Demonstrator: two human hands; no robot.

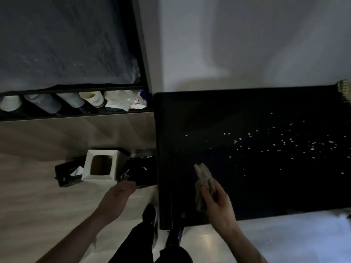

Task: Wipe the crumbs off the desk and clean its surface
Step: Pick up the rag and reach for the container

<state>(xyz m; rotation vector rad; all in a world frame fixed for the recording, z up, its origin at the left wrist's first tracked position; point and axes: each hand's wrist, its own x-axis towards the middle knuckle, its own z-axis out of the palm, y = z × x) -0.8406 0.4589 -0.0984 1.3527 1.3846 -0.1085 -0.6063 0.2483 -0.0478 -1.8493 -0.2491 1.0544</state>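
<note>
1. I am holding the cloth (204, 185) in my right hand (218, 203), the grip clamped on its lower half, its free end pointing away from me over the tabletop (190, 114).
2. My left hand (119, 196) is hanging off the tabletop's left edge, fingers relaxed and apart, holding nothing, just above the dark bin (140, 171) on the floor.
3. The crumbs (275, 145) are lying beyond and to the right of the grip, well apart from the cloth.
4. To do this well, I judge I should flatten the cloth and sweep leftward in overlapping passes toward the bin.
5. The near edge is lying just behind the grip; open room is stretching ahead, up to the wall (247, 44).
</note>
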